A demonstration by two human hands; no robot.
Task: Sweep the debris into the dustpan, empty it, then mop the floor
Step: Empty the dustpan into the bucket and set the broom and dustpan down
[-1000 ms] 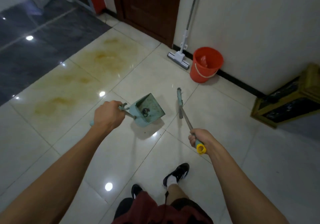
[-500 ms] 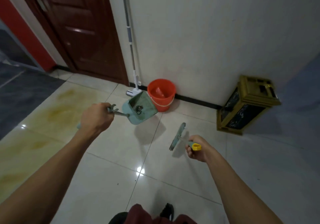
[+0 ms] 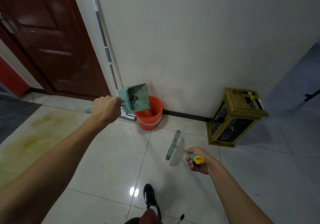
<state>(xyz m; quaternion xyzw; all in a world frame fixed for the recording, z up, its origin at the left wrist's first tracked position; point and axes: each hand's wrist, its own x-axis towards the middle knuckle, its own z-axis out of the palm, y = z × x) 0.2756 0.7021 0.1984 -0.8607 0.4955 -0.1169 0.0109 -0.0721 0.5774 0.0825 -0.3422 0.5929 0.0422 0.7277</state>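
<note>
Since the earlier frame we have closed on the wall: the dustpan (image 3: 136, 100), previously held over bare tile beside the bucket (image 3: 149, 118), now overlaps the bucket's near-left rim in the head view, and the broom (image 3: 173, 145) sits lower and further right.

Our left hand (image 3: 105, 109) is clenched around the dustpan handle, whose pale green end protrudes behind the fist. The pan is raised off the floor with its open face turned toward us. A small dark clump of debris (image 3: 133, 100) lies inside it near the comb teeth.

Our right hand (image 3: 197, 159) grasps the broom by its handle just below the yellow end cap (image 3: 199, 160). The broom head points away from us, toward the wall, clear of the floor tiles; we see its shadow on the tile beside it.

The mop (image 3: 103, 47) leans upright against the white wall, between the brown door (image 3: 48, 42) and the bucket, its head on the floor partly hidden behind the dustpan. A gold-framed bin (image 3: 237, 118) stands against the wall, well apart to the right of the bucket. Yellowish stains (image 3: 39, 133) mark the tiles at left. One black shoe (image 3: 151, 199) shows at the bottom edge.
</note>
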